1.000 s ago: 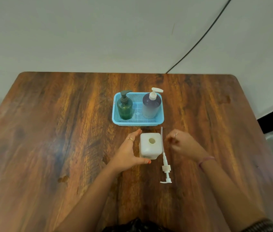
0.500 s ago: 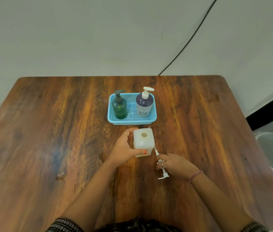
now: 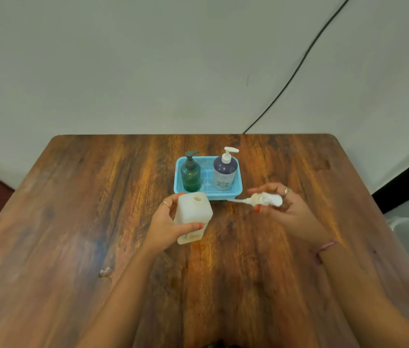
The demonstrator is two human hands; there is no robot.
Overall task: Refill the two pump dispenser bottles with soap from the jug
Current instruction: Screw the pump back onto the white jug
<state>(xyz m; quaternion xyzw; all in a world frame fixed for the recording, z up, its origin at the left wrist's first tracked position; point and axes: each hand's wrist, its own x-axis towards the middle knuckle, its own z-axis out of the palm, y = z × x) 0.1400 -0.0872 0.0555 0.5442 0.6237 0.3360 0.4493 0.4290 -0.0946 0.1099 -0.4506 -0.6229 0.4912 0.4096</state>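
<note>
The white square jug (image 3: 192, 217) stands near the middle of the wooden table (image 3: 72, 222), its round mouth uncapped and facing up. The left hand (image 3: 168, 223) grips it from the left side, fingers curled round the far upper edge and the thumb pressed across the near face. Whether the jug's base rests on the table or is lifted slightly cannot be told.

To the right of the jug, apart from it, the right hand (image 3: 283, 209) holds a white pump head (image 3: 264, 200) between thumb and curled fingers. Its thin dip tube points left toward the jug, and the tip ends short of the jug, in front of the basket's near rim.

Just behind the jug sits a light blue basket (image 3: 239, 189). In it stand two upright pump bottles: a green bottle (image 3: 191, 175) with a dark pump on the left and a purple-topped bottle (image 3: 225, 173) with a white pump on the right, both pumps on.

A black cable (image 3: 298, 69) runs down the pale wall behind the table.
</note>
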